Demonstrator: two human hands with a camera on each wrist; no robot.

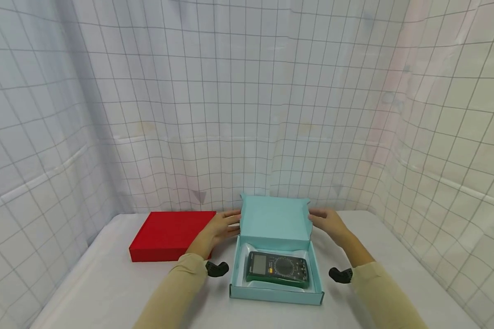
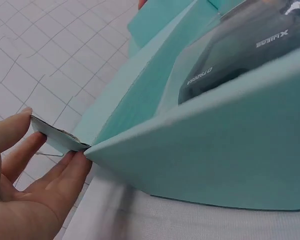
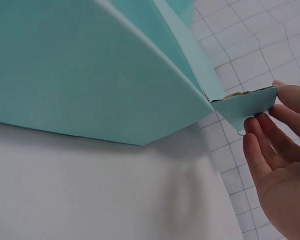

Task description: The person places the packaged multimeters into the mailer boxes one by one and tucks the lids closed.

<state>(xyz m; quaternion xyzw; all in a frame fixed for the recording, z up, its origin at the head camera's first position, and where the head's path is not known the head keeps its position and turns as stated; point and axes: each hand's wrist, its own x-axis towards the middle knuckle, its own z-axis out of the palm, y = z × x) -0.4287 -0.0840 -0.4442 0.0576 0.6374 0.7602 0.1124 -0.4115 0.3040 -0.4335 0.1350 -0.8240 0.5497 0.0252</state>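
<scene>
A light-blue cardboard box (image 1: 276, 295) stands on the table, its lid (image 1: 276, 219) raised at the back. Inside lies a dark multimeter (image 1: 263, 276) with a green edge, in clear plastic wrapping. My left hand (image 1: 222, 225) pinches the small side flap (image 2: 60, 136) of the lid between thumb and fingers. On the opposite side, my right hand (image 1: 330, 225) pinches the matching flap (image 3: 247, 106), thumb at its top edge and fingertips underneath. Both flaps stick outward from the lid's sides.
A closed red box (image 1: 169, 233) sits to the left of the blue one, partly behind my left forearm. White cloth covers the table (image 1: 94, 283). Grid-patterned curtains (image 1: 255, 100) hang behind and on both sides.
</scene>
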